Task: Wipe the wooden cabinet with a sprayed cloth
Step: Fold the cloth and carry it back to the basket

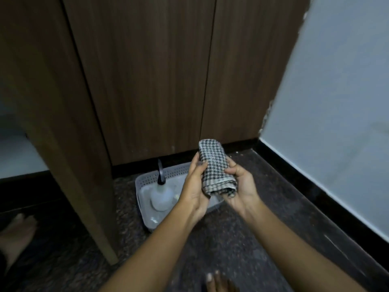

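A folded black-and-white checked cloth [216,169] is held between both hands in front of the dark wooden cabinet [151,76]. My left hand [194,186] grips the cloth's left side with fingers curled round it. My right hand [242,182] cups its right side, thumb over the front. Below the hands a translucent spray bottle [161,196] with a dark nozzle stands upright in a grey perforated basket [147,180] on the floor.
An open cabinet door [54,114] juts out at the left. A pale wall [332,106] with black skirting [315,186] runs along the right. The floor [231,249] is dark speckled stone. My bare feet show at lower left [14,234] and bottom centre [219,283].
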A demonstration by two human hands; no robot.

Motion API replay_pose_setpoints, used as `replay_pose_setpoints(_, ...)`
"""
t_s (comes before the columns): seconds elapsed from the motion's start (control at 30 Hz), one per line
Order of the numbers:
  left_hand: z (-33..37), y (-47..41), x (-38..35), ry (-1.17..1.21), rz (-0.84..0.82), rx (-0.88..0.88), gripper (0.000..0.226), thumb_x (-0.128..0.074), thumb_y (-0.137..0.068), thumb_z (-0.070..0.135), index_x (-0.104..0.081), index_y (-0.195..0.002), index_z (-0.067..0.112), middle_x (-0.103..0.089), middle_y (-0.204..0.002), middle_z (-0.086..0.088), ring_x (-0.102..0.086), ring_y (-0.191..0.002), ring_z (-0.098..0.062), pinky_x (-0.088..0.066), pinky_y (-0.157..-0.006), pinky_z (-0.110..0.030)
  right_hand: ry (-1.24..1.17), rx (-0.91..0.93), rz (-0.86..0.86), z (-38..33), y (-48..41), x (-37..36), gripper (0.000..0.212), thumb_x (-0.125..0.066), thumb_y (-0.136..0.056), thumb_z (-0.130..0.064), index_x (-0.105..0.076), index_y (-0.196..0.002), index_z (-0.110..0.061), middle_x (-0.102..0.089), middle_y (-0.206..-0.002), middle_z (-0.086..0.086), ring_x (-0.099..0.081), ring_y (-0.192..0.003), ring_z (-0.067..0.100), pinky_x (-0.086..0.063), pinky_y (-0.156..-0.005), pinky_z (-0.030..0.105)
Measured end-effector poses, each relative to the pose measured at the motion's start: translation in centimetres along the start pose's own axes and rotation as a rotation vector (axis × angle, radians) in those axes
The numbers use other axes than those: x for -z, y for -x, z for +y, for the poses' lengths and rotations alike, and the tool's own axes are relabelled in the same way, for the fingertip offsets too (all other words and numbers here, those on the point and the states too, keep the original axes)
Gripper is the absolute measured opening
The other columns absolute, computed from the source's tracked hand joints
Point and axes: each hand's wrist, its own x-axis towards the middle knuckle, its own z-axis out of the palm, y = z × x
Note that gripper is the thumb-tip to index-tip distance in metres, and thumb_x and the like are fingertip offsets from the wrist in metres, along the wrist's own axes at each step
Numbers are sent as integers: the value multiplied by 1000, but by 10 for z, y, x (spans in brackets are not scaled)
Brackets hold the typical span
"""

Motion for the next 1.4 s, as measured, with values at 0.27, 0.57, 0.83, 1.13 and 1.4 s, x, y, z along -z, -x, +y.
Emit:
replay_pose_setpoints(0.27, -5, -89, 29, -114, 144, -13, 41, -39, -96, 13, -47, -132, 32, -58, -130, -7, -60, -109, -21, -52, -75, -33, -35, -181, -8, 10, -107, 37, 58, -36, -65, 3, -55, -120, -5, -66, -104, 22, -64, -90, 32, -56, -76, 38)
replay_pose_setpoints(0.57, 16, -158, 35, -281, 246, 11, 45, -35, -99, 17, -36, -138, 39, -55, -134, -2, -62, -93, -14, -53, -55, -28, 12, -302, -68, 8, -192, 46, 55, -37, -66, 4, -59, -115, -7, -65, -110, 19, -61, -100, 31, -49, -90, 41)
replay_pose_setpoints(0.83, -13, -192, 95, -332, 243, -65, 51, -32, -99, 10, -28, -142, 38, -55, -128, 4, -60, -103, -14, -56, -68, -34, 10, -380, -148, 50, -234, 86, 53, -39, -70, 3, -56, -120, -2, -68, -105, 20, -67, -91, 32, -58, -77, 38)
replay_pose_setpoints(1.13, -63, -224, 155, -428, 219, -75, 61, -37, -96, 0, -22, -140, 40, -57, -122, 5, -61, -105, -19, -57, -80, -33, 161, -347, -12, 92, -250, 144, 48, -45, -85, 10, -51, -129, -7, -60, -123, 21, -66, -96, 30, -58, -76, 36)
replay_pose_setpoints(1.4, -106, -253, 200, -864, 258, -160, 59, -35, -97, 2, -3, -137, 34, -13, -156, -3, -20, -142, -19, -23, -115, -34, 330, -338, 107, 118, -262, 194, 49, -43, -87, 14, -49, -131, -6, -61, -123, 20, -67, -95, 25, -59, -69, 29)
